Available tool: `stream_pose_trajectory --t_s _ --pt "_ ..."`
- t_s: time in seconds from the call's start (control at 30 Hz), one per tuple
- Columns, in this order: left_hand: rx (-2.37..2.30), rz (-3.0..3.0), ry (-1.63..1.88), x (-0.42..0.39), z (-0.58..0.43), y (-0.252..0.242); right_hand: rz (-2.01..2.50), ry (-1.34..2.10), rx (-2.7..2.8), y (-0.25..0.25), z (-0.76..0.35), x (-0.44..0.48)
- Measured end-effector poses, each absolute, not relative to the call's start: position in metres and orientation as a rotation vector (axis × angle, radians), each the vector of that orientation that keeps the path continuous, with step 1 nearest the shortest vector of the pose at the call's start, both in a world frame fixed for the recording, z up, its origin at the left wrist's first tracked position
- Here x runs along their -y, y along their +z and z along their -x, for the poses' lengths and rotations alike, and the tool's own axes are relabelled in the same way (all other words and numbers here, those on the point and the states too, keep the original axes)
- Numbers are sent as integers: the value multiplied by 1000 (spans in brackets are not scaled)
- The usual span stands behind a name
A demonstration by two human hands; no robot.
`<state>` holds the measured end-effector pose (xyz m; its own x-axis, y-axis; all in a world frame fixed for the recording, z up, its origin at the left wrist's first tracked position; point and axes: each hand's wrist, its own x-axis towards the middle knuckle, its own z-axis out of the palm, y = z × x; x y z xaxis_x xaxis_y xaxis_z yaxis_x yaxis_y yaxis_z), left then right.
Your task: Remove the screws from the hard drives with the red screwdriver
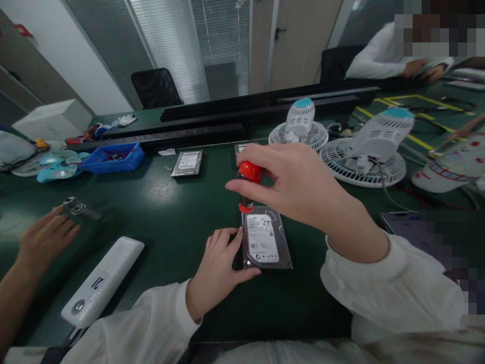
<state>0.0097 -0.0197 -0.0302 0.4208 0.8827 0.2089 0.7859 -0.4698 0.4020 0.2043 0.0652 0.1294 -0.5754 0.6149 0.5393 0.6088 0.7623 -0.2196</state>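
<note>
A hard drive (262, 240) with a white label lies flat on the dark green table in front of me. My left hand (217, 260) holds its near left corner, with the fingers along the left edge and the thumb at the front. Above the drive's far left part, my right hand (293, 179) is closed around the red and black handle of a screwdriver (250, 172). The screwdriver stands about upright; its tip is not clearly visible. A second hard drive (188, 163) lies farther back, and another drive (241, 148) is partly hidden behind my right hand.
At left, another person's hand (47, 235) touches small metal cylinders (78, 206). A white power bank (104, 280) lies nearby. Farther back are a blue tray (113, 157) and two white fans (299, 124). A phone (409, 227) lies right; a person sits across the table.
</note>
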Motion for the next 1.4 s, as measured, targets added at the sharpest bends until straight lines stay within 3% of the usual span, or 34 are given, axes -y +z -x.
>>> stream_pose_trajectory --t_s 0.5,1.0,1.17,1.27,1.4 --pt "-1463 -2445 581 19 -8 -33 658 89 2436 128 -205 -67" --pt "-1464 -2455 589 19 -8 -35 939 129 2392 126 -203 -64" --pt "-1457 -2464 571 19 -8 -34 753 201 2420 128 -207 -65" --pt "-1460 -2459 576 19 -7 -34 773 149 2457 129 -207 -66" --pt "-1471 -2463 564 18 -7 -34 1116 -109 2408 127 -204 -67"
